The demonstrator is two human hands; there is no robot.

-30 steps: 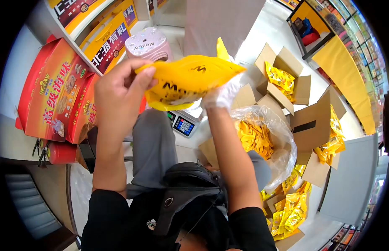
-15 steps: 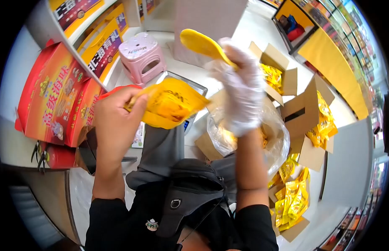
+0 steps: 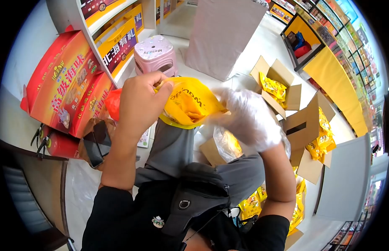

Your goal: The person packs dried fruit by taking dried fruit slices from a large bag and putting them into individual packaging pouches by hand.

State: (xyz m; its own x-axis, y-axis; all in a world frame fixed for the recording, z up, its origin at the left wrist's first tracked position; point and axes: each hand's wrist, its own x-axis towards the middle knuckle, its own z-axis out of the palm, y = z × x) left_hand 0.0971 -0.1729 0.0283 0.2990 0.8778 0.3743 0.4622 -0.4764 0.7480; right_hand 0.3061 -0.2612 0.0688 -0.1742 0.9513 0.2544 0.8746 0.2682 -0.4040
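Observation:
My bare left hand [image 3: 141, 100] pinches the left edge of a yellow plastic bag [image 3: 177, 90] printed with dark letters. The bag gapes toward me, and orange-yellow pieces [image 3: 191, 116] show inside. At the bag's right edge is my right hand [image 3: 251, 119], in a thin clear plastic glove. Motion smears its fingers, so what they grip, if anything, cannot be made out. Below it, partly covered by my arm, a cardboard box lined with a clear plastic bag [image 3: 229, 145] holds more yellow-orange contents.
Cardboard boxes [image 3: 293, 97] with yellow packets [image 3: 322, 136] stand at right; more packets [image 3: 251, 205] lie below my right arm. A pink stool [image 3: 154, 52] is ahead. Red gift boxes [image 3: 62, 79] and a fire extinguisher [image 3: 62, 144] are at left, beside shelves.
My right hand has come down and left to the bag's edge; the yellow scoop it held up is out of sight. The bag has turned, its mouth now facing me more.

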